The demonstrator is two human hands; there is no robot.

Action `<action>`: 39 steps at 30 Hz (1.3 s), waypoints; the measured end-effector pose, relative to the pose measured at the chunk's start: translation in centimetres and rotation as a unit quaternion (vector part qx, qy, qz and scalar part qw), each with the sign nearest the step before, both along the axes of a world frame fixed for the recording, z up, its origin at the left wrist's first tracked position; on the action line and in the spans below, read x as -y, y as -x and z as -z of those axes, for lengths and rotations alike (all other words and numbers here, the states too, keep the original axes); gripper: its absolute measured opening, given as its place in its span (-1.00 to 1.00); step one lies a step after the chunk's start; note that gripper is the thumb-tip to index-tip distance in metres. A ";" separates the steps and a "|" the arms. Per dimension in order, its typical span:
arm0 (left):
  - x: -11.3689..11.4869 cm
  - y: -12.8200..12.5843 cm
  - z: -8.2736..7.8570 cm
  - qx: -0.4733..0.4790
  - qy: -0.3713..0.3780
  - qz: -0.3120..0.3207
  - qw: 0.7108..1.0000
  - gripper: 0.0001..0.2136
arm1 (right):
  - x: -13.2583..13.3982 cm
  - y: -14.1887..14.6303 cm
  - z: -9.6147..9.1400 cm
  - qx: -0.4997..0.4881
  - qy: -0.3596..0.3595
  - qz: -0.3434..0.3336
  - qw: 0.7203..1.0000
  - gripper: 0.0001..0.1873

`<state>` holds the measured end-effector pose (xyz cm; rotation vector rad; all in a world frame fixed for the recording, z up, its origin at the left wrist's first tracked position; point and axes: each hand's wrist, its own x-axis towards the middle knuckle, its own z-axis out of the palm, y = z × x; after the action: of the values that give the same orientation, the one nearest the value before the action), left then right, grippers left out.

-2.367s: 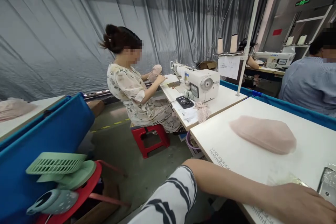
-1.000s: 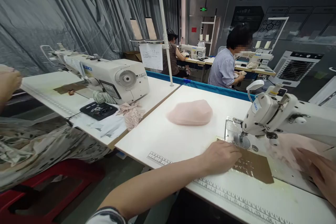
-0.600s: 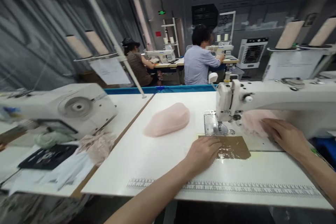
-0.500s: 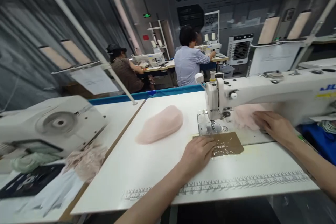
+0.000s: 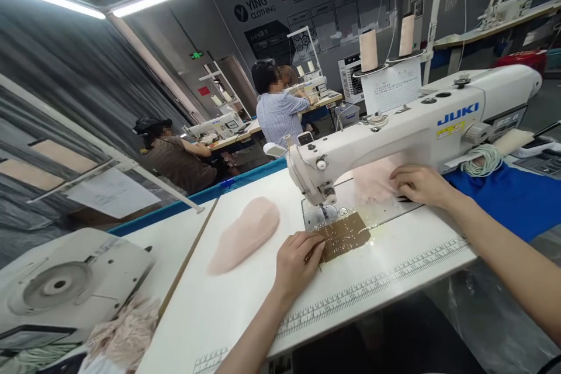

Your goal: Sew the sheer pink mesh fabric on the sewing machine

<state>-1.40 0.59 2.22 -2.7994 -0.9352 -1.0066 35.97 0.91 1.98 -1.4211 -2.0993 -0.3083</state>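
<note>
My left hand (image 5: 298,257) rests on the white table with its fingers curled together at the left edge of a brown taped card (image 5: 346,236). Whether anything small is between its fingertips is hidden. The card lies flat in front of the needle area of a white JUKI sewing machine (image 5: 372,152). Under the machine's arm, my right hand (image 5: 418,184) has bent fingers at the right edge of a bunched pale pink fabric piece (image 5: 374,181), closed on it. A small dark patch shows below that hand. Another pink fabric piece (image 5: 246,235), smooth and rounded, lies left of the needle.
A printed ruler strip (image 5: 372,286) runs along the front edge. A second machine (image 5: 65,280) and crumpled beige fabric (image 5: 125,333) are at left. Blue cloth (image 5: 499,198) with a pale green cord coil (image 5: 481,160) lies at right. Two people (image 5: 280,111) sit at machines beyond.
The view has swung right and tilted. My left hand has slid to the card's left edge and curled its fingers. The right hand stays by the pink fabric under the arm.
</note>
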 end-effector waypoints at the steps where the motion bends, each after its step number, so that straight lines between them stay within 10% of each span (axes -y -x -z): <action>1: 0.0 0.0 -0.1 -0.003 0.001 -0.003 1.000 -0.85 | 0.1 0.0 -0.1 0.003 0.006 -0.016 1.000 -0.74; 28: 0.5 -0.2 -0.6 -0.073 -0.016 0.037 0.997 -0.82 | -1.6 1.4 1.4 -0.090 -0.119 0.064 0.987 -0.72; 33: -0.2 -4.9 -1.4 -0.188 -0.023 0.111 0.976 -0.65 | -1.6 1.2 1.5 -0.067 -0.130 0.073 0.987 -0.64; 39: -4.5 -14.3 -0.6 -0.154 0.060 0.044 0.985 -0.62 | -0.7 1.2 1.0 -0.049 -0.127 0.070 0.988 -0.58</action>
<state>12.85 5.07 2.81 -2.9983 -0.8643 -0.5142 34.73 1.63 0.98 -1.4025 -1.8115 -0.5315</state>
